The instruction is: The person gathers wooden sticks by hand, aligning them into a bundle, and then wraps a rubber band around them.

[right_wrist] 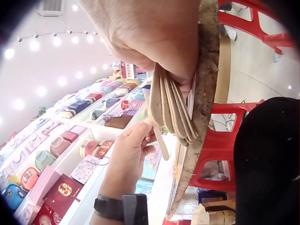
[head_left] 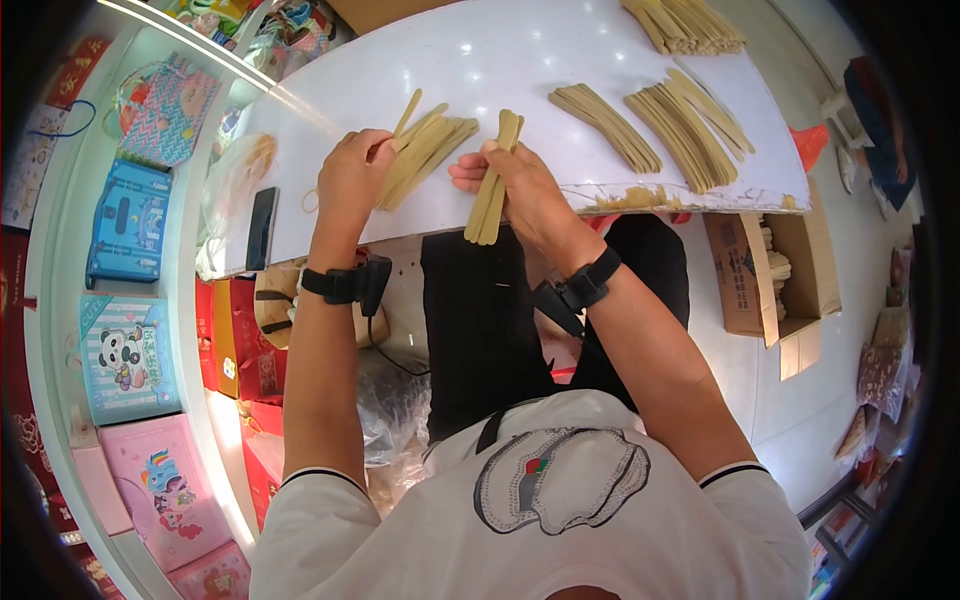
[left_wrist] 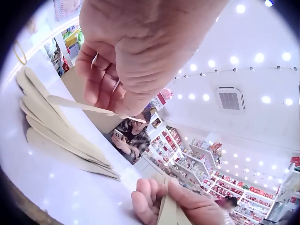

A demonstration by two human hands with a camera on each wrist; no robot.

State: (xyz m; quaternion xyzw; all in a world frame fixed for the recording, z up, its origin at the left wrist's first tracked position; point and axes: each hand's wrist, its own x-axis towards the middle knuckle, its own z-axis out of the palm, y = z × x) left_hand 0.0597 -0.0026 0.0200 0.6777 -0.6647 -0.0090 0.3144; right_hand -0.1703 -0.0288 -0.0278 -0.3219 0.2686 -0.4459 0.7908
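In the head view my left hand point(head_left: 352, 178) pinches one flat wooden craft stick point(head_left: 407, 112) between thumb and fingers; the left wrist view shows this stick point(left_wrist: 77, 104) held across the fingertips. Beside that hand, a loose, fanned pile of craft sticks point(head_left: 432, 155) lies on the white table point(head_left: 390, 75). My right hand point(head_left: 535, 195) grips a small bundle of craft sticks point(head_left: 488, 205) near the table's front edge, thumb on top. Seen from the right wrist, the bundle's sticks point(right_wrist: 168, 105) spread apart at their lower ends.
More stick stacks lie on the table: a narrow one point(head_left: 605, 125), a wider one point(head_left: 685, 135) and one at the back point(head_left: 685, 25). A phone point(head_left: 262, 228) and a yellow rubber band point(head_left: 310, 201) lie at left. An open carton point(head_left: 740, 275) stands right of the table; shelves point(head_left: 50, 260) line the left.
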